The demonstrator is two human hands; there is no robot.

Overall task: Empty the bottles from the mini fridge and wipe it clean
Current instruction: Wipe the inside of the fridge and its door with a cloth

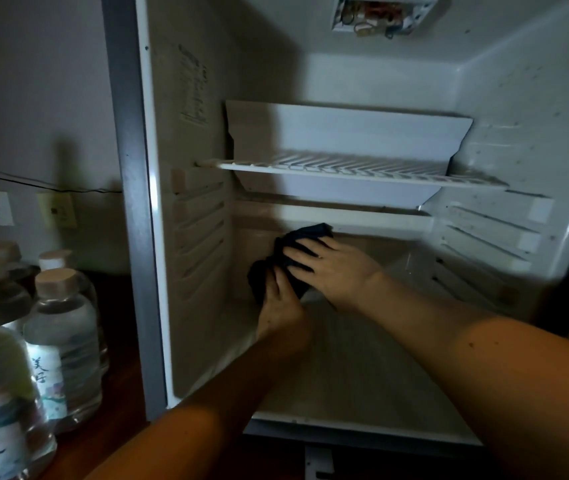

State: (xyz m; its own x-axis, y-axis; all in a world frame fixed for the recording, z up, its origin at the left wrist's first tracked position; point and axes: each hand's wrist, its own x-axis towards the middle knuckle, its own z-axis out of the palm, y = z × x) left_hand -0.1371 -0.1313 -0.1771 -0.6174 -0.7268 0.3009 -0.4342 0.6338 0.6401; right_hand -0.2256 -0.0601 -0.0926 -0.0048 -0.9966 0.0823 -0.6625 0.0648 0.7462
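The mini fridge (535, 140) stands open, its wire shelf (355, 168) bare, and both hands work a dark cloth (290, 258) at the back-left corner of the fridge floor. The left hand (281, 303) grips the cloth's lower end with curled fingers, while the right hand (331, 268) lies on the cloth with fingers spread nearly flat (pressing rather than grasping). Six or so capped bottles (61, 327) stand clustered on the dark tabletop (117, 285) outside, just beside the fridge's left edge.
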